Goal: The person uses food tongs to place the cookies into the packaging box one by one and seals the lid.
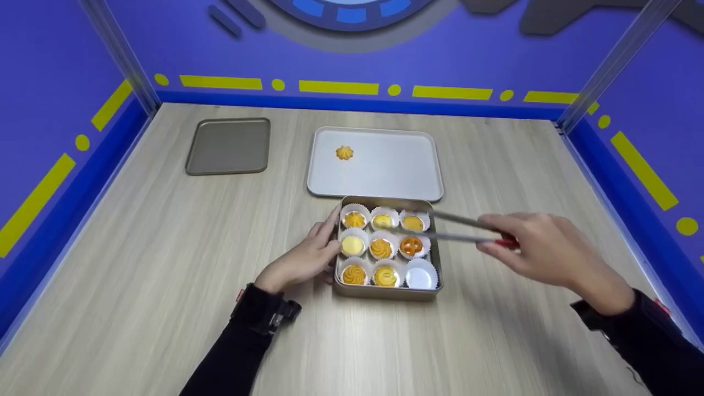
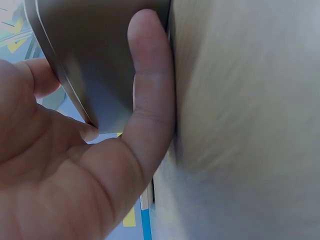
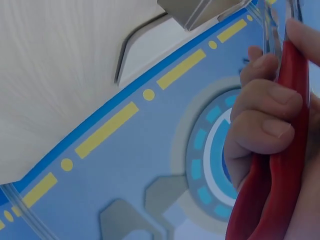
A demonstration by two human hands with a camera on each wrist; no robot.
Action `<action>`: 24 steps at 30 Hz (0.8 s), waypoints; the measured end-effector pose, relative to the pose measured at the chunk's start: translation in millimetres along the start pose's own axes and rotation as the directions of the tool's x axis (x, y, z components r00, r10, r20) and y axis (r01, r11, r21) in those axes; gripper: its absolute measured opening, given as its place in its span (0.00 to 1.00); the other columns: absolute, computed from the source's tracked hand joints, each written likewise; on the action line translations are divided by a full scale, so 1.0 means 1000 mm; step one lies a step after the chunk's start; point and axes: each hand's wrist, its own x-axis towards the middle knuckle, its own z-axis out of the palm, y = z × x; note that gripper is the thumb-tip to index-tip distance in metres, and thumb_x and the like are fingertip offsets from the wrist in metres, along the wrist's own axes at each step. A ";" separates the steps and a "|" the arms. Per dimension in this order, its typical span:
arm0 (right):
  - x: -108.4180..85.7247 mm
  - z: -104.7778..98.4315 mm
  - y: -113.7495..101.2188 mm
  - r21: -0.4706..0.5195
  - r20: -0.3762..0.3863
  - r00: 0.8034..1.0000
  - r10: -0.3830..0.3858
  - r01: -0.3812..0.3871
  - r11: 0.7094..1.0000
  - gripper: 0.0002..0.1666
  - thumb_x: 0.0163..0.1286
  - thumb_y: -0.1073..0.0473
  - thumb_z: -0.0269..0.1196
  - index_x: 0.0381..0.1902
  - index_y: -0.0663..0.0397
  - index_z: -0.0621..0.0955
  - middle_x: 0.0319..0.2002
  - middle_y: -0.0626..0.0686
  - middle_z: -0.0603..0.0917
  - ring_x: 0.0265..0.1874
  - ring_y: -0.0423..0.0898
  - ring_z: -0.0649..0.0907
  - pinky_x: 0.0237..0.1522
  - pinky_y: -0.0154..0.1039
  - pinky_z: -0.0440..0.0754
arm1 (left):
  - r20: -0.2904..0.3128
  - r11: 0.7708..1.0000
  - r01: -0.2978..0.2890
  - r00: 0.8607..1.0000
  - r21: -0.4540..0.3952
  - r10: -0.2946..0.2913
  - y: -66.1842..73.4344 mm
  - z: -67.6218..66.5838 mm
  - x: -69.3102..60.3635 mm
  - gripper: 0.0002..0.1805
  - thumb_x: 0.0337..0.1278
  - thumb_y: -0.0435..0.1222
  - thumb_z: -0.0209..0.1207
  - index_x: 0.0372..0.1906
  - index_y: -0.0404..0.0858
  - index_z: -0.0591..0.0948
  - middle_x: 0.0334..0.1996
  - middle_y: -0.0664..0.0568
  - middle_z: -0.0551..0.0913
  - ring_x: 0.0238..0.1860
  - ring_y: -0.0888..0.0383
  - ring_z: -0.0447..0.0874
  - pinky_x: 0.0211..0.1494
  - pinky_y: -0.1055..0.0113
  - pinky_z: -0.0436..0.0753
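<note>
The near right paper cup [image 1: 421, 276] in the box [image 1: 388, 295] is bare, seemingly the only one unfilled; eight others hold cookies [image 1: 380, 249]. The left hand [image 1: 302, 258] presses the box with spread fingers; the right hand [image 1: 544, 250] grips tongs [image 1: 463, 238] above it. Beyond, a lone cookie [image 1: 344, 153] lies on the white tray [image 1: 390, 165].

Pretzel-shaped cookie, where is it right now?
In the head view, the pretzel-shaped cookie sits in the box, right column, middle row, directly beyond the empty paper cup.
</note>
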 end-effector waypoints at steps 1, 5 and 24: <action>0.006 0.002 0.001 0.009 -0.022 1.000 0.017 -0.017 1.000 0.16 0.67 0.48 0.76 0.48 0.46 0.88 0.21 0.39 0.69 0.19 0.35 0.65 0.21 0.32 0.62 | 0.000 1.000 0.001 1.000 -0.004 -0.001 0.000 0.000 0.000 0.44 0.79 0.46 0.46 0.88 0.60 0.36 0.81 0.40 0.57 0.74 0.40 0.67 0.77 0.43 0.70; 0.035 0.011 0.003 0.050 -0.046 0.992 0.121 -0.118 0.992 0.15 0.72 0.46 0.72 0.49 0.47 0.86 0.21 0.43 0.66 0.19 0.39 0.64 0.22 0.36 0.58 | 0.003 1.000 0.003 1.000 -0.022 -0.003 0.000 0.001 0.000 0.44 0.79 0.45 0.46 0.88 0.60 0.36 0.81 0.40 0.58 0.70 0.39 0.71 0.72 0.46 0.76; 0.162 0.077 -0.015 0.017 0.152 0.911 0.383 -0.390 0.921 0.23 0.76 0.41 0.63 0.39 0.57 0.83 0.24 0.52 0.75 0.26 0.52 0.76 0.26 0.43 0.68 | 0.009 0.999 0.009 1.000 -0.035 -0.008 0.001 0.000 -0.001 0.44 0.79 0.45 0.47 0.87 0.65 0.35 0.79 0.40 0.59 0.56 0.42 0.80 0.52 0.55 0.87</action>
